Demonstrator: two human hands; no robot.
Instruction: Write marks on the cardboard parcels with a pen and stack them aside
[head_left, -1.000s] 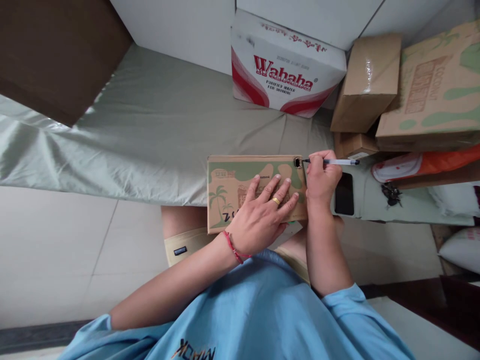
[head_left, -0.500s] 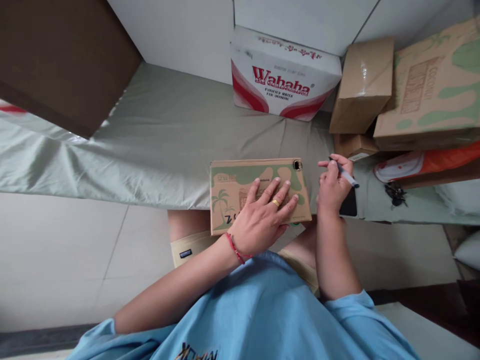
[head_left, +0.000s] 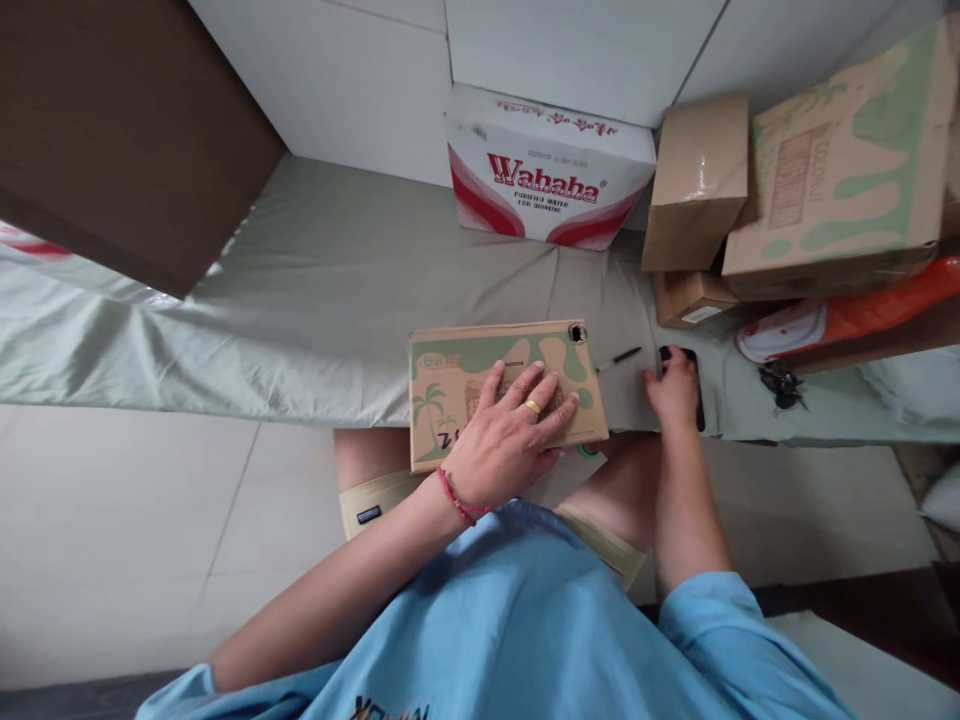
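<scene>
My left hand (head_left: 512,425) lies flat with its fingers spread on top of a small brown and green carton (head_left: 480,352) at the table's front edge. Dark handwriting shows on the carton near my wrist, partly covered by the hand. To the carton's right, a pen (head_left: 620,358) rests on the cloth. My right hand (head_left: 673,387) is over a black phone (head_left: 700,400) and touches it, fingers bent around its upper part. The palm side of this hand is hidden.
A white and red carton (head_left: 551,175) stands against the wall. Brown boxes (head_left: 696,190) are stacked at the right, beside a large green-patterned carton (head_left: 847,170). Keys (head_left: 781,385) and an orange and white package (head_left: 847,318) lie nearby. A dark brown box (head_left: 127,130) fills the upper left.
My right hand has let go of the pen, which now lies on the cloth, and has moved onto the phone. My left hand stays on the carton. The view has shifted slightly.
</scene>
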